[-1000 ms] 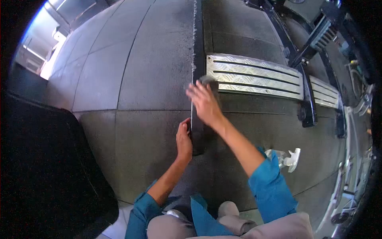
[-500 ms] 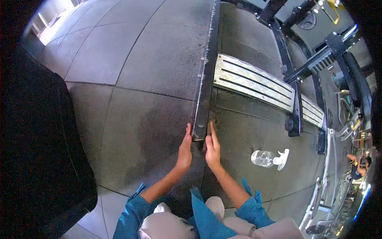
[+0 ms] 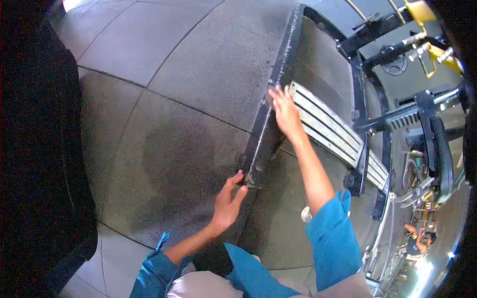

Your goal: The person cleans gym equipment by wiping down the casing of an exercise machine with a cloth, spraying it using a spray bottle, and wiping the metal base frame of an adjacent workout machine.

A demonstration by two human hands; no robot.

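Note:
A long black metal beam [image 3: 265, 131] with worn, whitish edges runs along the floor away from me. At its near end is my left hand [image 3: 228, 201], thumb and fingers spread, fingertips beside or touching the corner. Farther along, my right hand [image 3: 286, 111] reaches over the beam, its slightly blurred fingers stretched out on or just above the top. Beside that hand, a silvery tread plate [image 3: 325, 126] with dark strips joins the beam. My right arm and sleeve mostly hide the clear spray bottle [image 3: 306, 214]; only a bit of it shows.
Dark rubber floor tiles [image 3: 194, 99] surround the frame. Gym equipment with a black padded part [image 3: 439, 159] and yellow fittings [image 3: 422, 12] stands at the right. Another person [image 3: 420, 243] is in the background. A large black shape [image 3: 44, 164] fills the left side.
Both hands were at the beam's near end. My right hand has moved forward along the beam to the tread plate; my left stays near the end, its fingers more spread. My view has turned.

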